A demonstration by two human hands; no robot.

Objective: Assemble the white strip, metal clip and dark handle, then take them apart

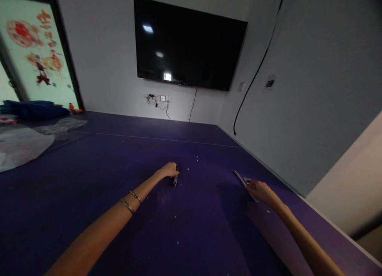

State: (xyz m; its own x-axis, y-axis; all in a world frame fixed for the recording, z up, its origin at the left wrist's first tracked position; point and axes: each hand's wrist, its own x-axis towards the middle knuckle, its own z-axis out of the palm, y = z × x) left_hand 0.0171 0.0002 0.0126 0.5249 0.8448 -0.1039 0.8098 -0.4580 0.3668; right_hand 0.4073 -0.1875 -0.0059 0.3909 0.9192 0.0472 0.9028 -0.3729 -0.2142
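Observation:
My left hand (169, 170), with two bracelets on its wrist, is closed around a small dark object with a pale edge (175, 180). This object is at the purple tabletop (161, 224), and its exact kind is hard to make out. Over to the right, my right hand (260, 191) is closed on a thin, long grey strip (239, 177), which slants across the table. A small piece of clear plastic (247, 181) shows by the fingers of that hand. The fingertips partly cover the middle of the strip.
Crumpled clear and white plastic bags (25, 146) lie at the left, with a dark blue cloth bundle (34, 109) behind. Small white bits (197, 160) dot the table. A television (191, 45) hangs on the far wall, and a black cable (253, 77) dangles along the right wall.

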